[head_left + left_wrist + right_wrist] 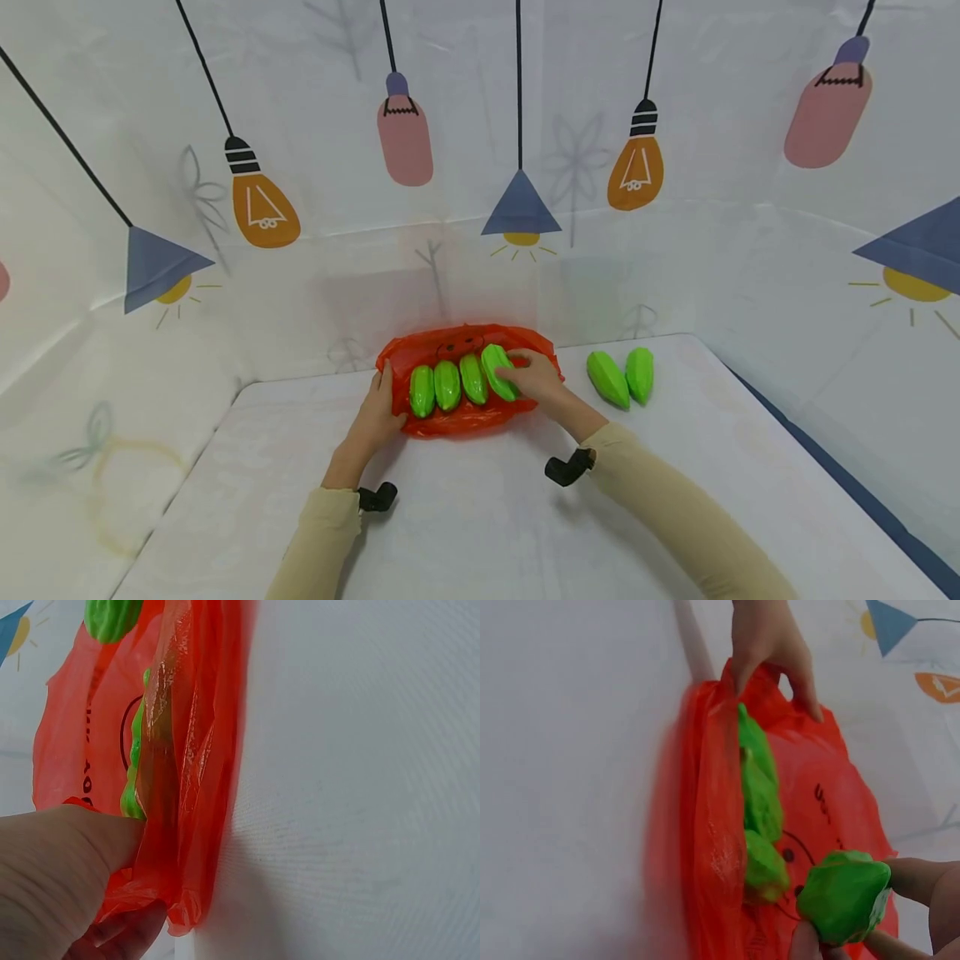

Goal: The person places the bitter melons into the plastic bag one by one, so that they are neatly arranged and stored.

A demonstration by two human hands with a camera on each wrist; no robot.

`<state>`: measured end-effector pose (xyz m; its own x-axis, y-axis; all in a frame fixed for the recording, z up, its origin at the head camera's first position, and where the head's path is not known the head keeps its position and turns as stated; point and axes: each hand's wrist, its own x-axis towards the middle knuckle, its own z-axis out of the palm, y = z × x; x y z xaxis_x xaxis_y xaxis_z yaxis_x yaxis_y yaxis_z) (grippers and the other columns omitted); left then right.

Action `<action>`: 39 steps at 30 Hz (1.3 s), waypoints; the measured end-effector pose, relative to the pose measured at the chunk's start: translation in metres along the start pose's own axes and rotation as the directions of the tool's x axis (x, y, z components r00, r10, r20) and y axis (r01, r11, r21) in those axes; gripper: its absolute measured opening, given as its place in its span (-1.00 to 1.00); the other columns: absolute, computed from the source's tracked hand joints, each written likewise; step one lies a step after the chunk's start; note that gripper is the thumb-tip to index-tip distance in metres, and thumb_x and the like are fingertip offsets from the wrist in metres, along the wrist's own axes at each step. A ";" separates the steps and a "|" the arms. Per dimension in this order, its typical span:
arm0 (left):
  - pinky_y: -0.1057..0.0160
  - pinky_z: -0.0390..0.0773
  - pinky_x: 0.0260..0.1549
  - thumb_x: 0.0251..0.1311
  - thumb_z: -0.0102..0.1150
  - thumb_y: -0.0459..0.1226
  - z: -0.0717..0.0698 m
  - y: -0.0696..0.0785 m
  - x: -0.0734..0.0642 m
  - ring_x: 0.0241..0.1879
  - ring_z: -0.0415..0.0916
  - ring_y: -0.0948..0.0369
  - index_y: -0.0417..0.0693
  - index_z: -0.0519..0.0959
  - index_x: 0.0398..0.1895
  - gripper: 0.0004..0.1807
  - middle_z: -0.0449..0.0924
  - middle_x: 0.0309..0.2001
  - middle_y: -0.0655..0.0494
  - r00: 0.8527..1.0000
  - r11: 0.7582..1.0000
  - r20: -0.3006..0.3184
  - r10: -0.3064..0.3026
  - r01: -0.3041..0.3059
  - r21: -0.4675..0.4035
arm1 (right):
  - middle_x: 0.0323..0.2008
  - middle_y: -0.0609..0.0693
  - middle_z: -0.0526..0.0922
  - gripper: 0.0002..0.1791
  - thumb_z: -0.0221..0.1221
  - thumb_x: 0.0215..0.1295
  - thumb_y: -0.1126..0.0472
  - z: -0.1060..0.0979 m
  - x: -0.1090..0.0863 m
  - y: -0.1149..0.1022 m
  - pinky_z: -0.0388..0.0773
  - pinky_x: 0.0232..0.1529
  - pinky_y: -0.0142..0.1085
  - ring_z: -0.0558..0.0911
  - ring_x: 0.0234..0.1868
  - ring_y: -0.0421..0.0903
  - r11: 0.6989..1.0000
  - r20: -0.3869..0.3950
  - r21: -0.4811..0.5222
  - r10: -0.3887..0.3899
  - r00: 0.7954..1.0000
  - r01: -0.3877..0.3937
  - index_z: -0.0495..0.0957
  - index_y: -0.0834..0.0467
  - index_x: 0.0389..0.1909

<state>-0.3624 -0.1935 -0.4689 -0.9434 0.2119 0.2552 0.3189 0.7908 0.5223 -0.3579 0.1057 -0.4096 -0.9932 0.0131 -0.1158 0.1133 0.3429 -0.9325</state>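
A red plastic bag lies spread open near the back of the white table, with printed black marks on its inside. Three green ridged fruits sit side by side in it. My left hand grips the bag's left edge, thumb inside and fingers outside. Over the bag's right part, my right hand holds another green ridged fruit between thumb and fingers, tilted beside the row. In the left wrist view, the bag's front fold partly hides the fruit behind it.
Two more green ridged fruits lie close together on the table, right of the bag. White sheeting with printed lamps and bulbs stands behind and at both sides. A black wrist mount sits on each forearm.
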 end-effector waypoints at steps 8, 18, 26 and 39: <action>-0.17 0.29 0.21 0.00 0.34 -0.47 0.001 0.001 -0.002 0.27 0.22 -0.27 -0.35 -0.21 0.50 0.11 0.01 0.38 -0.41 1.000 0.999 -0.020 -0.023 0.024 0.034 | 0.19 0.12 0.46 -0.37 0.33 0.20 0.05 0.010 0.017 0.002 0.56 -0.07 -0.19 0.49 0.01 0.03 1.000 -0.036 -0.001 0.025 0.999 -0.025 0.43 0.11 0.29; -0.23 0.46 0.02 0.06 0.32 -0.40 -0.001 0.003 -0.002 0.12 0.39 -0.29 -0.19 -0.17 0.54 0.07 -0.11 0.43 -0.40 0.996 0.993 -0.004 -0.087 0.087 0.076 | 0.17 0.15 0.48 -0.41 0.34 0.20 0.12 0.018 0.035 0.006 0.55 -0.03 -0.15 0.51 0.02 0.04 0.999 -0.079 0.036 0.031 0.996 -0.029 0.47 0.15 0.26; -0.29 0.44 0.00 0.05 0.30 -0.46 0.005 0.000 -0.007 0.11 0.38 -0.36 -0.04 -0.06 0.55 0.03 -0.11 0.42 -0.46 0.997 0.995 0.008 -0.082 0.081 0.054 | 0.19 0.19 0.47 -0.40 0.32 0.21 0.13 0.026 0.038 0.018 0.52 0.06 -0.07 0.49 0.08 0.09 0.999 -0.097 0.044 0.036 0.995 -0.032 0.45 0.22 0.26; -0.24 0.30 0.17 0.04 0.30 -0.49 0.003 -0.003 -0.006 0.25 0.23 -0.33 -0.34 0.12 0.42 -0.14 -0.02 0.39 -0.42 0.999 0.999 -0.024 -0.027 0.028 0.033 | 0.15 0.19 0.49 -0.41 0.30 0.23 0.15 0.027 0.043 0.026 0.53 0.07 -0.09 0.50 0.05 0.09 0.998 -0.104 0.057 0.020 0.994 -0.014 0.45 0.27 0.26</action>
<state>-0.3579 -0.1955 -0.4746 -0.9492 0.1765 0.2607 0.2895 0.8147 0.5025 -0.3966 0.0900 -0.4483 -0.9882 0.1173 -0.0984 0.1287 0.2890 -0.9486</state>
